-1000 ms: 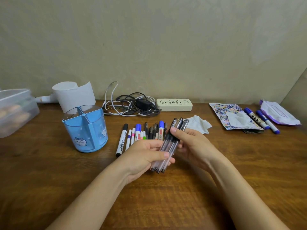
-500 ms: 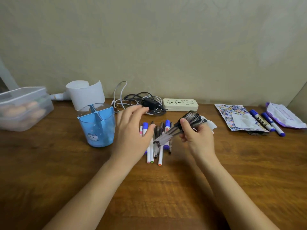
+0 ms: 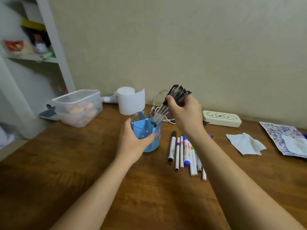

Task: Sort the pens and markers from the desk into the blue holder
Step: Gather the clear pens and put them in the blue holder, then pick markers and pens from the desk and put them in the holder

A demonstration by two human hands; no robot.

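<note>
A bundle of clear pens (image 3: 163, 108) is clenched in the right hand (image 3: 186, 113), tips down inside the far right compartment of the holder (image 3: 146, 130). The holder is gripped round its near wall by the left hand (image 3: 132, 141), standing on the desk (image 3: 83, 163).

Risks: if the bundle is let go unevenly, pens could fan out over the rim or catch on a divider; the tilted load could tip the light holder if the steadying hand is lifted too soon.

The long axis is tilted, caps up and to the right, tips down-left. Loose markers (image 3: 184, 151) are left beside the holder, lying roughly front to back.
</note>
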